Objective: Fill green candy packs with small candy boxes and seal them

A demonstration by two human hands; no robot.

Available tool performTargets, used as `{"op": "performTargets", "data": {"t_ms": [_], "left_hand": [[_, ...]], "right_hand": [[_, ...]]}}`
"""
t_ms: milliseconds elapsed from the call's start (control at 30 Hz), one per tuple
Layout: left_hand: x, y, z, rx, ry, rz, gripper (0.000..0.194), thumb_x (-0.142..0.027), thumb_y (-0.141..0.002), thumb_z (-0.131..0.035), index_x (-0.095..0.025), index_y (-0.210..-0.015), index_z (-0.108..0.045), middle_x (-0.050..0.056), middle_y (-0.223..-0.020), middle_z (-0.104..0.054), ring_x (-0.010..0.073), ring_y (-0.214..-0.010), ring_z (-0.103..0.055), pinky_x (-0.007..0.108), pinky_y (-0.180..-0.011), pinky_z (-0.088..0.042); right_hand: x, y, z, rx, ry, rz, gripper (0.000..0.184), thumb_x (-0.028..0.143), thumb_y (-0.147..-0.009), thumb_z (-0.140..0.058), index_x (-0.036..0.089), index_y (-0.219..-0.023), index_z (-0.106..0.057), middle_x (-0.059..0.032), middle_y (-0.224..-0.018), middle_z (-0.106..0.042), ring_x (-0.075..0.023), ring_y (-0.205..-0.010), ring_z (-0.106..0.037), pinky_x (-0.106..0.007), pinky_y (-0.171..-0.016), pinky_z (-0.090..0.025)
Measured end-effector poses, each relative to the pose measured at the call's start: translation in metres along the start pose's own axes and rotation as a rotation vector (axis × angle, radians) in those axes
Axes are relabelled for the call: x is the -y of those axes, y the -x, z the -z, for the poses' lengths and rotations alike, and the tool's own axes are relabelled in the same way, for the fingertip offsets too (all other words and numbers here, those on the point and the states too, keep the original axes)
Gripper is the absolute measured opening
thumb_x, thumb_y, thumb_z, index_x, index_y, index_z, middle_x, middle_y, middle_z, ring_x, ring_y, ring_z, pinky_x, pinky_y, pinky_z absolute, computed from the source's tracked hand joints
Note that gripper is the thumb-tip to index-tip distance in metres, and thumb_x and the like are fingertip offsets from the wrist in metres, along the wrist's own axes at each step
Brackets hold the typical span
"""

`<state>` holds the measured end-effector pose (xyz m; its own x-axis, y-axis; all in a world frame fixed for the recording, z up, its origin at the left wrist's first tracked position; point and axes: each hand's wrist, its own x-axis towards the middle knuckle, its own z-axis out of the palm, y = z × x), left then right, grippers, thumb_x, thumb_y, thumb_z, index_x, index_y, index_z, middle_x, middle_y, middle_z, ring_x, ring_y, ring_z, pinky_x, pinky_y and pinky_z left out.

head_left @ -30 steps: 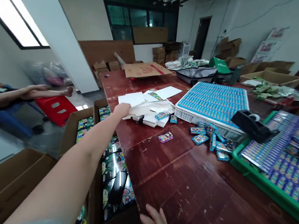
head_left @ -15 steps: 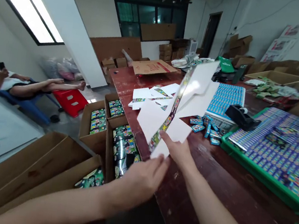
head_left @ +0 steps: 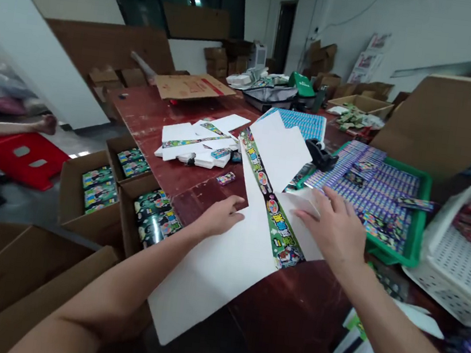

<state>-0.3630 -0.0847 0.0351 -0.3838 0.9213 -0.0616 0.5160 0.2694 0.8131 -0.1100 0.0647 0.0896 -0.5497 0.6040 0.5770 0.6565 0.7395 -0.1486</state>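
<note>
Small blue boxes (head_left: 305,123) are partly hidden by one white, green-banded cardboard sheet (head_left: 253,238), held over the dark-red table (head_left: 274,306) and pinched by one right hand (head_left: 338,230); the left hand's (head_left: 222,216) grip cannot be told. One black tape dispenser (head_left: 321,155) is seen beyond.

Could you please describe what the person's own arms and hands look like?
The left hand and right hand are both ungloved. The left arm and right arm are bare as far as they show, with no sleeve, watch or bracelet visible on either.
</note>
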Motion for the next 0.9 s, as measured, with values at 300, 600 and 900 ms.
{"op": "performTargets", "data": {"t_ms": [300, 600, 900], "left_hand": [[-0.04, 0.01, 0.027, -0.424, 0.613, 0.092, 0.064, -0.063, -0.1, -0.037, -0.037, -0.156, -0.022, 0.008, -0.13, -0.065, 0.0197, -0.093, -0.073, 0.034, -0.074, -0.06], [-0.005, 0.091, -0.032, -0.02, 1.119, 0.567, 0.044, -0.057, -0.096, -0.055, -0.02, -0.12, -0.061, -0.006, -0.058, -0.044, 0.0073, -0.036, -0.031, 0.016, -0.03, -0.022], [0.017, 0.196, -0.07, -0.355, 1.25, 0.447, 0.086, -0.088, -0.078, -0.051, -0.028, -0.14, -0.055, 0.01, -0.126, -0.069, 0.026, -0.108, -0.068, 0.034, -0.083, -0.057]], "right_hand": [[0.025, 0.035, 0.054, 0.126, -0.09, 0.674, 0.021, 0.019, -0.103, -0.046, 0.02, -0.095, -0.065, -0.0038, -0.081, -0.071, -0.0165, -0.071, -0.065, -0.029, -0.061, -0.04], [0.124, 0.051, 0.03, 1.113, -0.736, 0.951, 0.044, 0.057, -0.102, -0.047, 0.02, -0.092, -0.069, 0.0002, -0.07, -0.072, -0.0151, -0.059, -0.067, -0.024, -0.051, -0.042], [0.109, 0.113, -0.02, 0.945, -0.172, 0.595, 0.03, 0.036, -0.101, -0.056, 0.009, -0.104, -0.068, -0.0201, -0.086, -0.077, -0.0315, -0.078, -0.076, -0.043, -0.072, -0.054]]}}
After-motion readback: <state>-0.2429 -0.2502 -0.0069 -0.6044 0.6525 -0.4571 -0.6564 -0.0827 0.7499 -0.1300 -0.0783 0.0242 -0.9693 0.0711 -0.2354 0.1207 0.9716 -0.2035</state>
